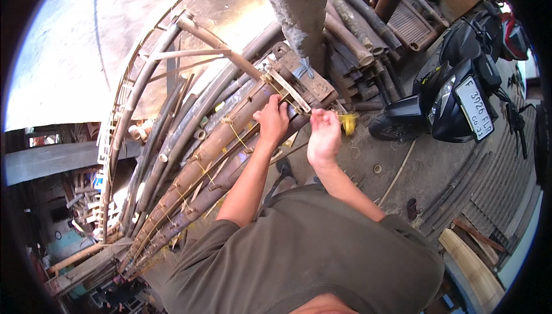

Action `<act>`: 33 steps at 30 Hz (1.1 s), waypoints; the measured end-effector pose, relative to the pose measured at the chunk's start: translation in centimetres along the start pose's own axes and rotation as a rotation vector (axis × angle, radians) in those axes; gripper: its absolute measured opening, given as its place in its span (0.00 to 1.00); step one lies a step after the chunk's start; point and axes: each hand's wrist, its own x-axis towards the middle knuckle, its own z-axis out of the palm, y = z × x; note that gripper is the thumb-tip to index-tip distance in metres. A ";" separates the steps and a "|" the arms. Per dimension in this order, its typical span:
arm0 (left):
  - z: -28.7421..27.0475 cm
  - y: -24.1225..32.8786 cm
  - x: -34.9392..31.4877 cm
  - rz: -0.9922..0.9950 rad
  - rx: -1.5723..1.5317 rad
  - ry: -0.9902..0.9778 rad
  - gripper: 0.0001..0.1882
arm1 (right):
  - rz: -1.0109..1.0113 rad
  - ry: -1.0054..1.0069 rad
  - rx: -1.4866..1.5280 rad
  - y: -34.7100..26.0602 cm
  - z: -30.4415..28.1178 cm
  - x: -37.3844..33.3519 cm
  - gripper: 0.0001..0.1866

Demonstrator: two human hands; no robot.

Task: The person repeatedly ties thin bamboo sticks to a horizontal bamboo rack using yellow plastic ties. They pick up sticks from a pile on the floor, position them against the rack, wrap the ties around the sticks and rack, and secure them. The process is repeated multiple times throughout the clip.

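Long brown bamboo poles (pixel 198 170), bound at intervals with yellow cord (pixel 237 134), run from the lower left up to my hands. My left hand (pixel 273 121) is closed at their upper end, its fingers bent against the lashed crosspieces; what they grip is hidden. Just to its right, my right hand (pixel 323 137) is raised with fingers curled together, close to the end of a pale flat strip (pixel 292 91). Anything in those fingers is too small to make out. Beyond both hands sits a worn wooden block (pixel 313 84) with a blue cloth tie (pixel 303 68) on it.
A concrete pillar (pixel 296 9) rises behind the block. Stacked bamboo tubes (pixel 356 32) lie at the far right, beside a black motorcycle (pixel 454 101). A curved bamboo frame (pixel 129 107) stands on the left. Yellow string (pixel 348 123) hangs near my right hand.
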 end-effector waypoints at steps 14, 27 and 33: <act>2.4 0.0 -0.3 0.158 -0.115 0.291 0.10 | 0.043 -1.591 -1.895 6.4 16.0 14.4 0.30; -4.4 1.6 7.6 -0.002 -0.693 0.164 0.17 | -0.034 -1.416 -1.597 -2.9 -3.6 5.0 0.24; 1.7 -9.4 16.4 0.007 0.126 0.156 0.16 | -0.308 -1.330 -1.774 -2.0 -4.4 2.4 0.17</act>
